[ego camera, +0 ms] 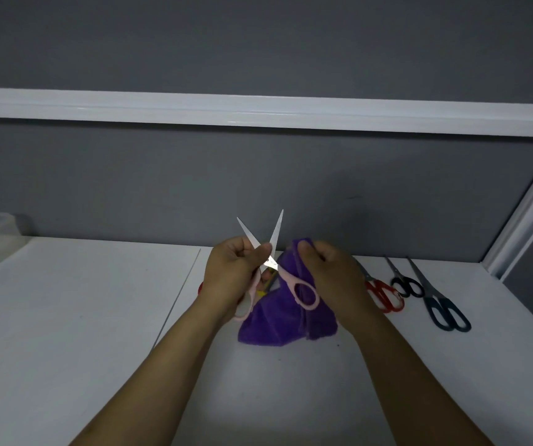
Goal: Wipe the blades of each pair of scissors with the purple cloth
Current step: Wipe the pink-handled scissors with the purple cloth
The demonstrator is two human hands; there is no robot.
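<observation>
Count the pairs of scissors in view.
4: pink pair in the left hand; red pair, black pair, teal pair on the table at right. Red bit behind that hand may be another.

We see two bare hands, the left hand (pixel 229 272) and the right hand (pixel 332 272). Each runs into a bare forearm, the left forearm (pixel 168 365) and the right forearm (pixel 400 365), uncovered down to the bottom edge. The right thumbnail (pixel 305 250) looks trimmed short. In the dim light we cannot make out finer marks.
</observation>
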